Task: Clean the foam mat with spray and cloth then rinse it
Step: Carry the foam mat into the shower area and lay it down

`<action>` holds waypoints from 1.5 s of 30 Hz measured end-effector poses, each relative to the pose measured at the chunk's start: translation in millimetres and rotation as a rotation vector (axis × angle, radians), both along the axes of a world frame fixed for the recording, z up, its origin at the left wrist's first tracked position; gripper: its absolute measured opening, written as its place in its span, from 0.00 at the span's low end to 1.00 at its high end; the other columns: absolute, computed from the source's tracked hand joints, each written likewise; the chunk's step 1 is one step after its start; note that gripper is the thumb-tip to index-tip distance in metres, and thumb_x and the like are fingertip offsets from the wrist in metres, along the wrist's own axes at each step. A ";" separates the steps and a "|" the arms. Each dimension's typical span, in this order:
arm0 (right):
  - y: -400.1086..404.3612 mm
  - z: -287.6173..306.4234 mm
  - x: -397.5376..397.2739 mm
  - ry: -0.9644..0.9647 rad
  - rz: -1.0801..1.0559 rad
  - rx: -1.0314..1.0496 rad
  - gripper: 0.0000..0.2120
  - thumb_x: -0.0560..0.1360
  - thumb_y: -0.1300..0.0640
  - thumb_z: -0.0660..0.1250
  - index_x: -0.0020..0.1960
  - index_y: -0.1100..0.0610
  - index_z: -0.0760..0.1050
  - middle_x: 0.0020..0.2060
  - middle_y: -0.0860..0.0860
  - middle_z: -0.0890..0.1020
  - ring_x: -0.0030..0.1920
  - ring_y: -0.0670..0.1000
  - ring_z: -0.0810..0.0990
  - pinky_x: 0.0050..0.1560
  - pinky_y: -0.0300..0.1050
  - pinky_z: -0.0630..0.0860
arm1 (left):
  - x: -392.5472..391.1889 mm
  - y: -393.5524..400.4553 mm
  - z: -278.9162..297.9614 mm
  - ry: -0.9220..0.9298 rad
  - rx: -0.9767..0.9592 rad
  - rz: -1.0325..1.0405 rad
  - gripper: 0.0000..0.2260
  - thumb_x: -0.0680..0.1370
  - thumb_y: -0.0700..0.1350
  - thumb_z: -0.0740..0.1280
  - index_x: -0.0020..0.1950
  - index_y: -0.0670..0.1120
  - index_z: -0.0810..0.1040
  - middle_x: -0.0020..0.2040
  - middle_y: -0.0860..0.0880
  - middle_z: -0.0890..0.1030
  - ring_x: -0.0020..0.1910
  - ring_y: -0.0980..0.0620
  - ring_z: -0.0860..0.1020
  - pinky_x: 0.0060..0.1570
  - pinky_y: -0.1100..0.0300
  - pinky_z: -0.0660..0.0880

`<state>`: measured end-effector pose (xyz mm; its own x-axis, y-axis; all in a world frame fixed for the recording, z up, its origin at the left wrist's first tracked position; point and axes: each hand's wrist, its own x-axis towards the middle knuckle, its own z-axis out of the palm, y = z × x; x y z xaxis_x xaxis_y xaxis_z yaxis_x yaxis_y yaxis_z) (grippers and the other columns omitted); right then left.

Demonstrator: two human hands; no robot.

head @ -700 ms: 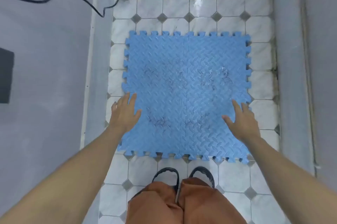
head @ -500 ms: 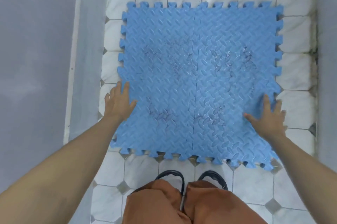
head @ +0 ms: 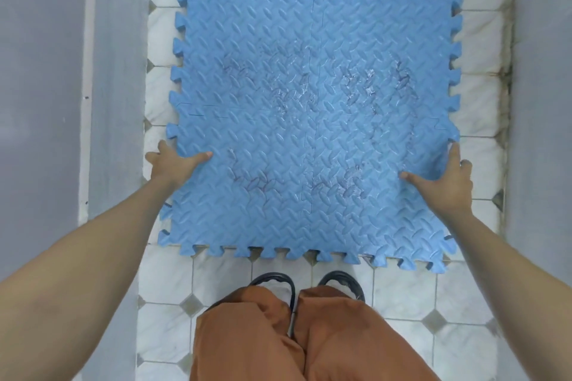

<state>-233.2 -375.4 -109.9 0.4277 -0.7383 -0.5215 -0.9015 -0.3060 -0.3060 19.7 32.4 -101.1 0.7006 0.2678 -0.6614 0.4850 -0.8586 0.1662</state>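
A blue foam mat (head: 312, 120), made of interlocking tiles with toothed edges, fills the middle of the head view over the white tiled floor (head: 470, 297). Dark smudges and wet patches mark its centre and near half. My left hand (head: 175, 165) grips the mat's left edge, thumb on top and fingers under it. My right hand (head: 442, 182) grips the right edge the same way, index finger along the rim. The near half of the mat looks slightly raised. No spray bottle or cloth is in view.
Grey walls (head: 43, 102) close in on both sides of the narrow tiled strip, with a raised kerb (head: 117, 102) along the left. My orange trousers (head: 278, 334) and black sandals (head: 342, 281) stand just short of the mat's near edge.
Both hands moved from lying flat on the mat to gripping its left and right edges. The view has dropped closer to the mat; the power strip and cable have left the frame.
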 end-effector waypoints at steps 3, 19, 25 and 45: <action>-5.8 31.1 -0.5 0.004 -0.048 0.004 0.53 0.66 0.42 0.77 0.79 0.53 0.49 0.72 0.60 0.65 0.70 0.67 0.66 0.68 0.59 0.64 | 0.4 1.4 38.4 0.009 -0.040 -0.071 0.48 0.66 0.57 0.77 0.77 0.45 0.53 0.72 0.40 0.57 0.69 0.40 0.66 0.66 0.49 0.67; -11.5 311.0 -3.7 0.279 0.277 -0.027 0.15 0.78 0.45 0.56 0.42 0.56 0.69 0.61 0.64 0.73 0.54 0.64 0.77 0.58 0.52 0.69 | 41.5 -44.0 351.7 -0.001 0.208 -0.794 0.30 0.77 0.65 0.57 0.75 0.51 0.62 0.76 0.47 0.55 0.72 0.45 0.65 0.68 0.48 0.63; -3.2 354.6 -30.0 0.370 0.219 0.006 0.19 0.78 0.45 0.58 0.51 0.60 0.76 0.76 0.66 0.54 0.59 0.68 0.75 0.58 0.52 0.73 | 35.7 -46.8 400.5 0.066 0.247 -0.874 0.30 0.76 0.66 0.56 0.74 0.54 0.63 0.75 0.46 0.56 0.70 0.44 0.67 0.67 0.49 0.65; 127.7 462.1 -180.2 0.336 -0.213 0.046 0.19 0.78 0.49 0.56 0.53 0.63 0.76 0.56 0.62 0.77 0.58 0.65 0.73 0.58 0.51 0.70 | -5.7 -72.0 477.7 0.018 0.239 -1.288 0.30 0.77 0.66 0.55 0.75 0.54 0.61 0.78 0.51 0.56 0.72 0.45 0.65 0.67 0.45 0.65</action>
